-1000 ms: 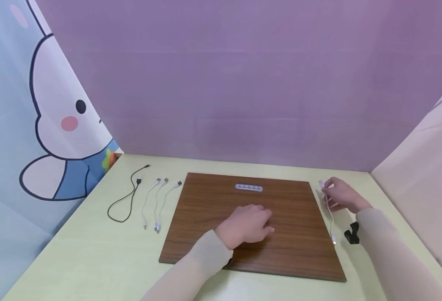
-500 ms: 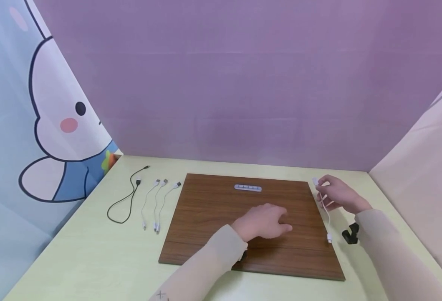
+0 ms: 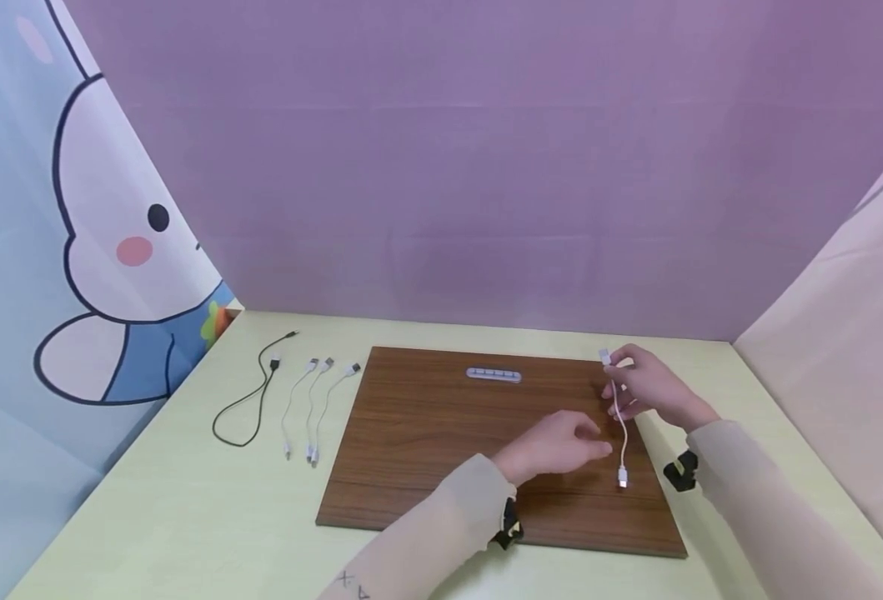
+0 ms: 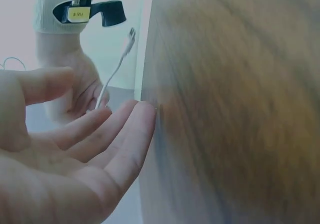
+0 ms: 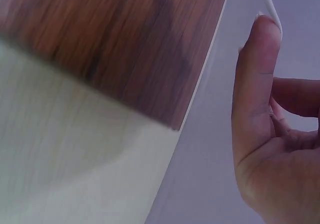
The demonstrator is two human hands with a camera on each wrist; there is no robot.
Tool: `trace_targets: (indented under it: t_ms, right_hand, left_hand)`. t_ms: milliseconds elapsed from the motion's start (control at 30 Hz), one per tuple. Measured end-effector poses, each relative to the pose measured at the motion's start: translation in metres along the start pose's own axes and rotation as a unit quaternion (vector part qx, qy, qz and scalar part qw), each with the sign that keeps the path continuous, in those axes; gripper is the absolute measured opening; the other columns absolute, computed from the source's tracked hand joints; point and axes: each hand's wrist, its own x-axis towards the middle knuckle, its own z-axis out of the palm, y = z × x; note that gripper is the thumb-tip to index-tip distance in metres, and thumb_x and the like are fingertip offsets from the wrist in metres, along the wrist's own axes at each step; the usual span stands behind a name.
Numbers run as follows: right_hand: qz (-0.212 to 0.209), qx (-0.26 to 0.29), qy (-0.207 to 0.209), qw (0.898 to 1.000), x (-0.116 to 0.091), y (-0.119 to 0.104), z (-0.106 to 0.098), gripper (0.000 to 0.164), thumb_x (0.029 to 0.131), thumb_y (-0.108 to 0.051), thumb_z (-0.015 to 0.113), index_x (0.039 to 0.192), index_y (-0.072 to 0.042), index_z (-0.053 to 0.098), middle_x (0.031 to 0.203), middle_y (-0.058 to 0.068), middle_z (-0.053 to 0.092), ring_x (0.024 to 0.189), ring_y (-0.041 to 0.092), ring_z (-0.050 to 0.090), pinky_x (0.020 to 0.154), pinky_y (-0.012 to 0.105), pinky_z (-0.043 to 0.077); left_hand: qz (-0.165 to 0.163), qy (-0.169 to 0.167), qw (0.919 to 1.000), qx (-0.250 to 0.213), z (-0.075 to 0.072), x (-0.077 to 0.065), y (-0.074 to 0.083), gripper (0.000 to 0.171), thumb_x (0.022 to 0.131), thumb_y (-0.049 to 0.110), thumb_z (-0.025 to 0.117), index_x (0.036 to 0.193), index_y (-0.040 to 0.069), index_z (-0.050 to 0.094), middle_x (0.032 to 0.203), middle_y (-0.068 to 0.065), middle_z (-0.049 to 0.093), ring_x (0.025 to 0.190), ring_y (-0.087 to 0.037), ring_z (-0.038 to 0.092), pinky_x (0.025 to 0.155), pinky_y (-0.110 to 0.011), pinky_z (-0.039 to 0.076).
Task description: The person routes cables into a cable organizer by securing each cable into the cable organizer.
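Note:
A short white USB cable [image 3: 623,437] hangs from my right hand [image 3: 654,390], which pinches it just below its upper plug, over the right edge of the brown wooden board [image 3: 418,433]. The cable's lower connector dangles free. My left hand [image 3: 554,446] is held above the board, fingers relaxed and thumb apart, with nothing in it; its fingers point toward the dangling cable. In the left wrist view the cable [image 4: 116,72] shows beyond my left fingers. The right wrist view shows only a bit of the cable [image 5: 270,7] at a fingertip. A light slotted cable holder [image 3: 494,375] lies at the board's back.
Left of the board, several white cables [image 3: 311,408] lie side by side on the pale table [image 3: 171,500]. A longer black cable [image 3: 240,404] curves farther left. A purple backdrop [image 3: 441,167] rises behind the table, with printed cloth [image 3: 133,275] on the left side.
My right hand has carried the white cable leftward from beside the board to over its right edge. My left hand has moved right across the board toward it.

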Motion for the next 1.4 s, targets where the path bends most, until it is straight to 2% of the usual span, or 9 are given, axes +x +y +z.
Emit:
trace_targets:
  t_ms: [100,200,300,400,667,933,1100,1267,1400]
  right_hand:
    - [-0.013,0.007,0.0,1.0,0.0,-0.004,0.006,0.03,0.109,-0.015,0.044,0.127,0.006,0.033,0.09,0.024,0.065,0.066,0.029,0.069,0.061,0.043,0.061]
    - [-0.021,0.02,0.002,1.0,-0.002,-0.008,0.012,0.029,0.109,-0.015,0.044,0.125,0.006,0.033,0.089,0.024,0.065,0.065,0.029,0.069,0.06,0.042,0.061]
    - [-0.027,0.035,0.006,0.999,-0.003,-0.014,0.018,0.028,0.109,-0.014,0.044,0.125,0.006,0.033,0.089,0.023,0.065,0.065,0.028,0.07,0.06,0.041,0.061]
    - [-0.033,0.045,0.01,0.998,-0.005,-0.018,0.023,0.026,0.109,-0.014,0.043,0.124,0.006,0.033,0.089,0.022,0.065,0.066,0.028,0.071,0.06,0.04,0.061]
    - [-0.051,0.067,-0.011,0.996,-0.002,-0.025,0.038,0.031,0.108,-0.014,0.047,0.126,0.005,0.032,0.093,0.028,0.065,0.065,0.027,0.069,0.061,0.042,0.061]
    - [-0.056,0.088,0.003,0.994,0.002,-0.033,0.046,0.045,0.106,-0.013,0.051,0.142,0.005,0.03,0.097,0.03,0.065,0.068,0.028,0.07,0.063,0.042,0.061]
    - [-0.053,0.098,0.003,0.994,0.012,-0.033,0.051,0.055,0.103,-0.012,0.058,0.148,0.004,0.032,0.102,0.03,0.065,0.073,0.027,0.071,0.063,0.04,0.061]
    - [-0.045,0.087,-0.013,0.995,0.02,-0.037,0.058,0.058,0.099,-0.019,0.067,0.145,0.005,0.041,0.107,0.03,0.064,0.074,0.027,0.07,0.066,0.04,0.061]
    - [-0.041,0.061,-0.021,0.997,0.022,-0.043,0.061,0.059,0.096,-0.023,0.072,0.142,0.004,0.048,0.114,0.03,0.064,0.079,0.028,0.068,0.069,0.041,0.061]
  left_hand:
    - [-0.016,-0.004,0.9971,-0.075,0.004,0.0,0.0,0.032,0.097,0.029,0.069,0.121,0.007,0.069,0.101,0.004,0.069,0.086,-0.012,0.066,0.078,-0.029,0.056]
    - [-0.029,-0.015,0.9882,-0.15,0.006,-0.001,0.001,0.026,0.097,0.021,0.069,0.116,0.003,0.069,0.089,-0.001,0.069,0.077,-0.016,0.068,0.07,-0.03,0.059]
    - [-0.039,-0.015,0.9801,-0.194,0.008,-0.002,0.001,0.018,0.098,0.016,0.068,0.109,0.002,0.07,0.086,-0.006,0.068,0.074,-0.017,0.067,0.069,-0.032,0.06]
    - [-0.047,-0.006,0.9758,-0.214,0.01,-0.003,0.0,0.012,0.098,0.012,0.067,0.103,0.001,0.07,0.083,-0.008,0.068,0.07,-0.017,0.065,0.069,-0.034,0.061]
    - [-0.047,0.004,0.9734,-0.224,0.01,-0.01,-0.003,0.009,0.098,0.002,0.063,0.099,-0.005,0.069,0.077,-0.01,0.068,0.068,-0.018,0.067,0.066,-0.033,0.061]
    - [-0.048,0.031,0.9893,-0.134,0.0,-0.021,-0.001,0.009,0.097,0.005,0.066,0.094,-0.001,0.072,0.074,-0.005,0.066,0.064,-0.014,0.063,0.061,-0.026,0.058]
    - [-0.031,0.045,0.9977,-0.04,-0.005,-0.027,-0.003,0.01,0.096,0.006,0.068,0.086,0.004,0.072,0.071,0.001,0.063,0.062,-0.011,0.059,0.057,-0.023,0.051]
    - [-0.016,0.061,0.996,0.064,-0.011,-0.034,-0.004,0.019,0.095,0.009,0.068,0.076,0.01,0.067,0.068,0.004,0.058,0.062,-0.012,0.053,0.056,-0.024,0.043]
    - [-0.025,0.064,0.9919,0.107,-0.019,-0.04,-0.003,0.021,0.097,0.011,0.066,0.076,0.012,0.066,0.068,0.003,0.055,0.061,-0.015,0.051,0.055,-0.026,0.041]
